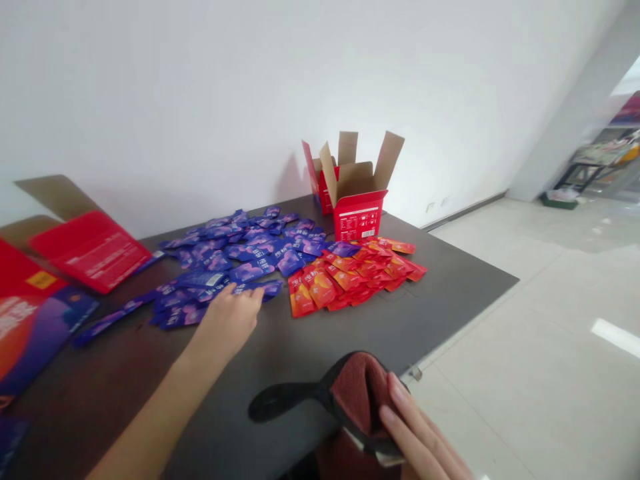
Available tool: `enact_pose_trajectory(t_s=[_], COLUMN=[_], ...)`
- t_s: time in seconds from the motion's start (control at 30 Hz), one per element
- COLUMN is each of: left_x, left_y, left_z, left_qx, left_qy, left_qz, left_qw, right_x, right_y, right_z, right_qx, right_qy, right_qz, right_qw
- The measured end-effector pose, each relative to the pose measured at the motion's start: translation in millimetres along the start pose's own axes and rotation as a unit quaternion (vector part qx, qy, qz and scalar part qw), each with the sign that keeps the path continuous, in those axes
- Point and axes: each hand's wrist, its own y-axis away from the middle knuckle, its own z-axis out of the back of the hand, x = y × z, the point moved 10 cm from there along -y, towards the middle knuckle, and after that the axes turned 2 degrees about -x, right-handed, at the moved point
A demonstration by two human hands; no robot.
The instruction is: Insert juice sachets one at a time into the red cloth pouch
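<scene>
My left hand (233, 317) reaches over the table to the near edge of a heap of purple sachets (253, 269). Its fingers are curled, closed on a purple sachet (271, 289) at the heap's right side. Low in the view, my right hand (417, 427) lies with straight fingers along a black-rimmed thing with a black handle and brown cloth (359, 390) inside; its exact kind is unclear. The right thumb is hidden. Orange-red sachets (350, 277) are piled just right of the purple ones, overlapping one another.
An open red carton (359, 217) stands behind the sachets, with another red carton (326, 193) partly hidden behind it. At left is a large open red-and-purple carton (30, 320). The dark table (450, 287) meets a white wall; its right edge drops to a tiled floor (550, 333).
</scene>
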Motion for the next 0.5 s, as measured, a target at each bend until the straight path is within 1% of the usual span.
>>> enact_pose_trajectory(t_s=[0.07,0.1,0.17,0.2,0.27,0.33,0.4,0.43,0.5], left_x=[3,2,-8,-16,-33,-48,-57,-60,-64], left_y=[33,53,96,116,148,168,177,179,181], left_z=[21.7,31.6,44.1,44.2,32.5,13.3,-4.6,-11.6,-20.0], left_qx=[-0.043,-0.074,-0.137,-0.156,-0.164,-0.153,-0.141,-0.136,-0.130], left_qy=[-0.012,-0.019,-0.035,-0.042,-0.041,-0.024,-0.012,-0.015,-0.038], left_qz=[0.018,0.022,0.018,0.012,0.002,0.001,0.006,0.006,0.001], left_qw=[0.999,0.997,0.990,0.987,0.986,0.988,0.990,0.991,0.991], right_x=[5,8,15,20,40,70,96,105,112], right_y=[-10,-16,-31,-37,-45,-40,-23,-11,8], right_z=[1,-2,-19,-33,-71,-113,-154,-170,-193], right_qx=[0.007,0.017,0.062,0.093,0.177,0.279,0.381,0.424,0.472], right_qy=[-0.004,-0.011,-0.044,-0.071,-0.129,-0.166,-0.165,-0.153,-0.117], right_qz=[0.035,0.047,0.052,0.048,0.049,0.086,0.133,0.153,0.183], right_qw=[0.999,0.999,0.996,0.992,0.974,0.942,0.900,0.880,0.855])
